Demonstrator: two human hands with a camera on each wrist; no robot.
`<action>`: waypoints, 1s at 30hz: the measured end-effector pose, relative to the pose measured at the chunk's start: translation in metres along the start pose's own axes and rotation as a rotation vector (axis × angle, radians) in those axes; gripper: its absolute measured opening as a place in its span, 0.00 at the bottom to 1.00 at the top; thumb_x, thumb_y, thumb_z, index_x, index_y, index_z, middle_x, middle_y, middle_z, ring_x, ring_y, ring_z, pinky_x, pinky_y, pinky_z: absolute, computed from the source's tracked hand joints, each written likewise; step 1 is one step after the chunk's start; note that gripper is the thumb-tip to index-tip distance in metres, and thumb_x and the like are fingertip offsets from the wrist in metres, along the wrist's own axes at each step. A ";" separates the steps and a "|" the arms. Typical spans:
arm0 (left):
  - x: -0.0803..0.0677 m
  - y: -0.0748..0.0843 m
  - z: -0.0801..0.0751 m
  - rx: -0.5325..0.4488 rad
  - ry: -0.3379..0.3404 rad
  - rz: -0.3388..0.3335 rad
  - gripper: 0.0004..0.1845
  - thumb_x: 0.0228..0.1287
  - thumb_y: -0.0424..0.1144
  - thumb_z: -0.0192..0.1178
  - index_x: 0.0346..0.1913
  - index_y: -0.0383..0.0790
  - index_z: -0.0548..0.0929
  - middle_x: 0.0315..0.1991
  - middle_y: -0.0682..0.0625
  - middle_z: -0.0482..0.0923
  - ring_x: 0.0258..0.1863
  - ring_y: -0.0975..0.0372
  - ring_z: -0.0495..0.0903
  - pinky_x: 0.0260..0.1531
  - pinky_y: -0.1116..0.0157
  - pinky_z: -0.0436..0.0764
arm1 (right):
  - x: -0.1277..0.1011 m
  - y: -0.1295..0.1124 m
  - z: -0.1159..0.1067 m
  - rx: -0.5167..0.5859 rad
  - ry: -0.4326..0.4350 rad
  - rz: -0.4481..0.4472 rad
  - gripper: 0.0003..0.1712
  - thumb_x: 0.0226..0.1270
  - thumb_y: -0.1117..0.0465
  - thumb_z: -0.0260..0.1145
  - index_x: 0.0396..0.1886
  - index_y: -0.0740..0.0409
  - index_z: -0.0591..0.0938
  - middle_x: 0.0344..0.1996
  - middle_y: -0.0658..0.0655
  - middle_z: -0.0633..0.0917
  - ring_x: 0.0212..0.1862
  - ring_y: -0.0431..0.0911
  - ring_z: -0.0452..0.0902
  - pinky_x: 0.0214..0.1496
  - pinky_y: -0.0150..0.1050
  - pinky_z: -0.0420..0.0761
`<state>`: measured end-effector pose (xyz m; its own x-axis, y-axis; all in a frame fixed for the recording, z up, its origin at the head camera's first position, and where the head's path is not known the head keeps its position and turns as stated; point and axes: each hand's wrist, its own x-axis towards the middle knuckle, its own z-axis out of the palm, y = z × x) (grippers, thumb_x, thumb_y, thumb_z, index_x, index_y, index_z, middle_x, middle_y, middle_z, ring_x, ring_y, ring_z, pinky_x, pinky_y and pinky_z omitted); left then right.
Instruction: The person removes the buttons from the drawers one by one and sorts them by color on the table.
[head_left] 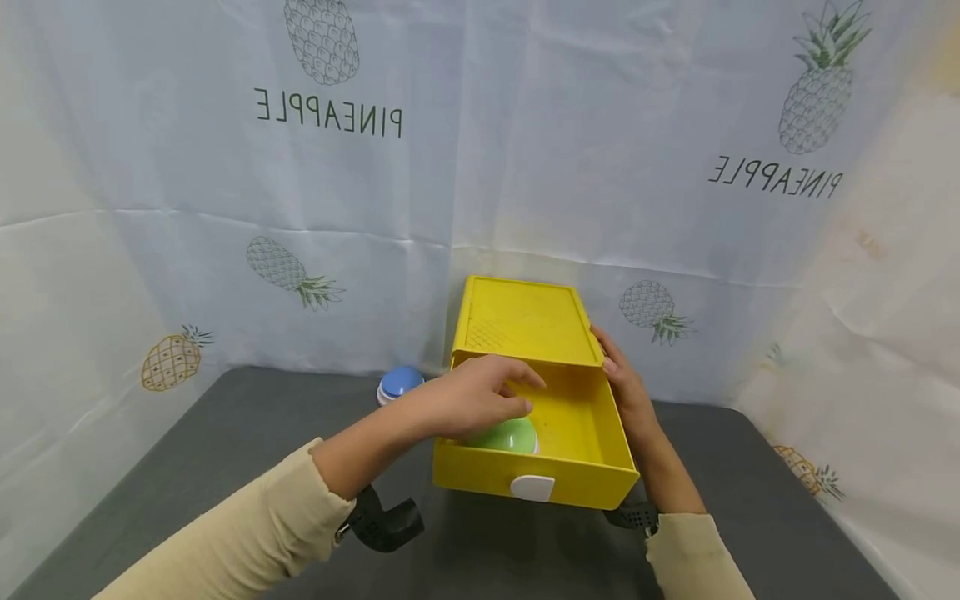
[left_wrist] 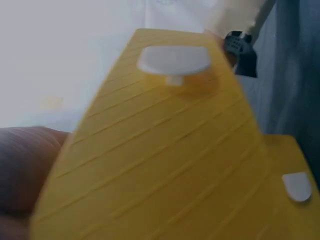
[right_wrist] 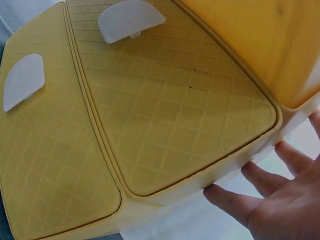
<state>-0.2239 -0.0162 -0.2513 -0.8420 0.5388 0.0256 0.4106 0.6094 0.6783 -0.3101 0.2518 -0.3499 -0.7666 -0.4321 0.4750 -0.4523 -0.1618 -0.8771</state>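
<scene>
A yellow drawer cabinet (head_left: 521, 321) stands on the dark table, its top drawer (head_left: 581, 421) pulled out toward me, with a white handle (head_left: 532, 487) on the front. A green dome-shaped thing (head_left: 516, 437) lies in the drawer's front left corner. My left hand (head_left: 480, 400) reaches into the drawer and lies over the dome, fingers stretched loosely across its top. My right hand (head_left: 626, 392) rests flat against the cabinet's right side where the drawer comes out. In the right wrist view its straight fingers (right_wrist: 240, 200) are spread beside the cabinet (right_wrist: 170, 115). The left wrist view shows the drawer front (left_wrist: 165, 150), blurred.
A blue dome on a white base (head_left: 400, 382) sits on the grey table (head_left: 225, 442) just left of the cabinet. Pineapple-printed sheets (head_left: 300, 208) hang close behind and on both sides. A second drawer front with a white handle (right_wrist: 22, 80) shows in the right wrist view.
</scene>
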 end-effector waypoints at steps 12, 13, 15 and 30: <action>-0.005 0.004 -0.008 0.118 -0.070 -0.033 0.19 0.77 0.43 0.54 0.65 0.45 0.79 0.65 0.48 0.79 0.51 0.58 0.81 0.49 0.61 0.80 | -0.001 -0.003 0.002 -0.008 -0.003 0.001 0.32 0.85 0.54 0.34 0.84 0.48 0.44 0.74 0.50 0.67 0.48 0.40 0.84 0.48 0.35 0.87; -0.006 0.005 -0.010 0.128 -0.088 -0.036 0.19 0.77 0.43 0.54 0.65 0.44 0.79 0.64 0.47 0.79 0.53 0.58 0.82 0.49 0.61 0.81 | -0.001 -0.003 0.003 -0.007 -0.005 0.000 0.32 0.85 0.54 0.34 0.84 0.48 0.44 0.74 0.50 0.67 0.49 0.41 0.84 0.48 0.35 0.87; -0.007 0.005 -0.011 0.131 -0.104 -0.033 0.18 0.77 0.42 0.55 0.65 0.43 0.80 0.63 0.46 0.81 0.59 0.58 0.81 0.52 0.62 0.81 | -0.001 -0.003 0.003 -0.008 -0.008 -0.003 0.32 0.85 0.54 0.34 0.84 0.48 0.43 0.75 0.51 0.66 0.50 0.41 0.83 0.49 0.35 0.87; 0.011 -0.003 -0.006 0.066 -0.141 0.111 0.24 0.65 0.39 0.69 0.63 0.39 0.82 0.60 0.49 0.84 0.59 0.58 0.83 0.59 0.61 0.82 | 0.000 -0.004 0.004 0.024 -0.011 0.003 0.32 0.85 0.54 0.35 0.83 0.47 0.45 0.71 0.51 0.70 0.50 0.41 0.82 0.50 0.35 0.87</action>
<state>-0.2368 -0.0157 -0.2490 -0.7348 0.6782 -0.0087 0.5244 0.5762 0.6269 -0.3061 0.2489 -0.3465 -0.7626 -0.4425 0.4718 -0.4390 -0.1817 -0.8799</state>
